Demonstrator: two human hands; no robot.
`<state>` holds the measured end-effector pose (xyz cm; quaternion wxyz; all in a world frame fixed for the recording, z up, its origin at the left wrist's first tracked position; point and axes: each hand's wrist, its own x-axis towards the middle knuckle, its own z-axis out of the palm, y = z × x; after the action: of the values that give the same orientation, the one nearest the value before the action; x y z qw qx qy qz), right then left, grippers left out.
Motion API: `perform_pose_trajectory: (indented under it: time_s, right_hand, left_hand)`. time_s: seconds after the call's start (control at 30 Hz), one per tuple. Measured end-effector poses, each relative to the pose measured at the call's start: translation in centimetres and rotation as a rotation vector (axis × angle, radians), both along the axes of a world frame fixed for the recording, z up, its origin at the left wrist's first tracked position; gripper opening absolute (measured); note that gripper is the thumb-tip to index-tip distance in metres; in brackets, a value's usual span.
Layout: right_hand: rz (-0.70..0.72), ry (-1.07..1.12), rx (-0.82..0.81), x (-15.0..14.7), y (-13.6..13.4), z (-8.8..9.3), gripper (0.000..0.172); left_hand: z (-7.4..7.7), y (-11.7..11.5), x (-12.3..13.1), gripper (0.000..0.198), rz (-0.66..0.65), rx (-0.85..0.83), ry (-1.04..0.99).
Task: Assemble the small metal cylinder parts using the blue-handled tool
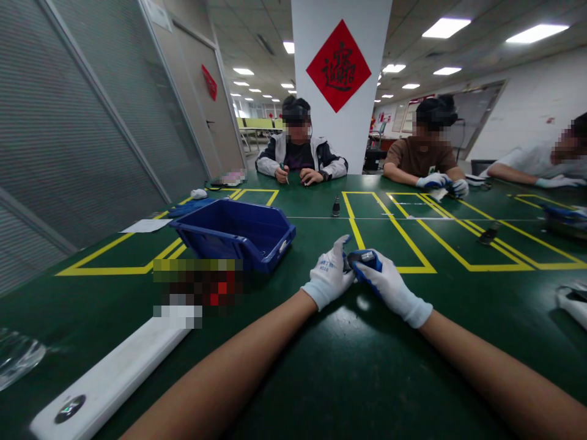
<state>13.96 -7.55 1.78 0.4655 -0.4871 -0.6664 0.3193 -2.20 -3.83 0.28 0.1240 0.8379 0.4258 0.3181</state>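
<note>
Both my hands wear white gloves with blue palms and meet above the table in front of me. My right hand is closed around a small dark object with a shiny grey part, its thumb lying along the near side. My left hand is at the object's left end, with one finger raised and the others curled against it. Its fingertips are partly hidden. The kind of object cannot be made out. Beyond my hands, a small dark bottle-shaped piece stands upright on the green table.
Left of my hands sits a blue open-front bin. A white bar-shaped thing lies nearer, with clear plastic beside it. Another dark piece lies right. Yellow tape marks the table. Several people sit around it.
</note>
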Motion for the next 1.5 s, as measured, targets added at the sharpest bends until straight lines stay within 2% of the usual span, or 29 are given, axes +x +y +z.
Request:
perform_pose_trajectory:
  time_s: [0.1,0.17,0.27,0.37,0.5,0.63,0.7,0.87,1.07,1.17,1.3,1.5]
  right_hand:
    - [-0.101,-0.218,0.136,-0.4,1.6,-0.7,0.034]
    - [-0.198,-0.347,0.239,-0.8,3.4,-1.3,0.035]
    - [-0.307,-0.463,0.347,-1.5,6.3,-2.2,0.036]
    - [-0.347,-0.536,0.386,-2.3,9.0,-2.7,0.038]
    - [-0.393,-0.581,0.358,-3.1,12.4,-3.0,0.04]
    - [-0.474,-0.574,0.22,-3.5,16.6,-3.2,0.04]
    - [-0.496,-0.544,0.145,-3.6,18.8,-3.3,0.041]
    - [-0.524,-0.515,0.083,-3.5,23.4,-3.5,0.042]
    - [-0.551,-0.524,0.075,-3.3,26.5,-3.9,0.045]
    - [-0.548,-0.552,0.124,-3.4,27.2,-4.2,0.048]
    - [-0.564,-0.56,0.229,-3.6,27.6,-4.5,0.051]
    - [-0.547,-0.47,0.331,-3.5,28.1,-4.8,0.044]
  left_hand:
    - [-0.4,1.2,0.0,0.073,-0.027,0.021,0.087]
    - [-0.6,2.5,0.2,0.076,0.018,0.023,0.124]
    - [-1.1,4.7,0.4,0.084,0.192,0.009,0.172]
    - [-1.5,7.1,0.7,0.088,0.371,-0.037,0.231]
    - [-1.7,10.6,1.5,0.086,0.546,-0.097,0.276]
    - [-1.3,13.9,2.3,0.083,0.765,-0.122,0.236]
    - [-1.1,15.3,2.4,0.086,0.829,-0.117,0.2]
    - [-1.1,18.0,1.9,0.104,0.813,-0.105,0.203]
    - [-1.8,20.8,1.7,0.109,0.804,-0.12,0.216]
    - [-2.0,21.4,1.6,0.101,0.764,-0.113,0.209]
    - [-2.2,21.6,1.3,0.079,0.617,-0.092,0.191]
    - [-2.5,22.6,1.0,0.066,0.52,-0.126,0.164]
